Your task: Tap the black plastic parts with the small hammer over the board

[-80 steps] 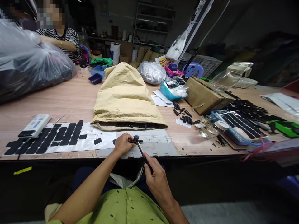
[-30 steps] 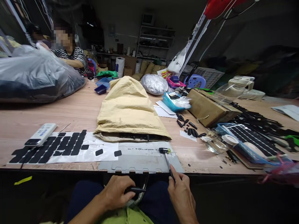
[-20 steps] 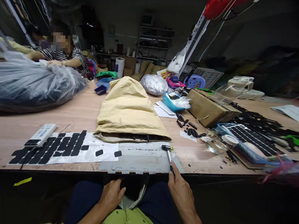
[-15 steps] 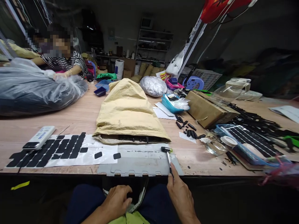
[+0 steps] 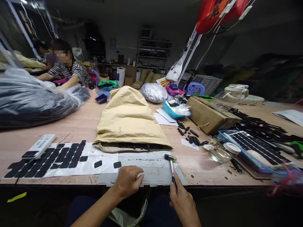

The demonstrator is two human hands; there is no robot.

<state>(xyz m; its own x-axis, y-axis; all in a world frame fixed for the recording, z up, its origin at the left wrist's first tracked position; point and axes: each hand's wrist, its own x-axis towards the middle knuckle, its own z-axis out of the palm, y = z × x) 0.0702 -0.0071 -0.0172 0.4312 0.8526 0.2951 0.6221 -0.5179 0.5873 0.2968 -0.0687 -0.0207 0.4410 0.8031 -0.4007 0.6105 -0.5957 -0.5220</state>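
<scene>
My right hand (image 5: 183, 200) is wrapped round the dark handle of a small mallet (image 5: 171, 165). The mallet has a metal shaft and a head with one black and one yellowish face, lying over the right part of a grey board (image 5: 151, 171). At the board's front edge is my left hand (image 5: 129, 182), fingers curled and thumb bent in; whatever it may hold is hidden. Beyond the board lies a tan woven sack (image 5: 132, 123), its mouth facing me with small black parts inside. Black rounded stickers (image 5: 68, 154) lie on a white sheet (image 5: 80, 170) to the left.
A white device with a dark display (image 5: 39, 146) rests at the left. Farther back, a person in a striped top (image 5: 75, 74) handles a large plastic bag (image 5: 35, 101). Black handles (image 5: 194, 134), a cardboard box (image 5: 208, 115) and a blue tray (image 5: 254, 151) are at the right.
My left hand has risen from my lap to the front edge of the grey board. The mallet stays in my right hand, nearly in place. The whole view has tilted up slightly.
</scene>
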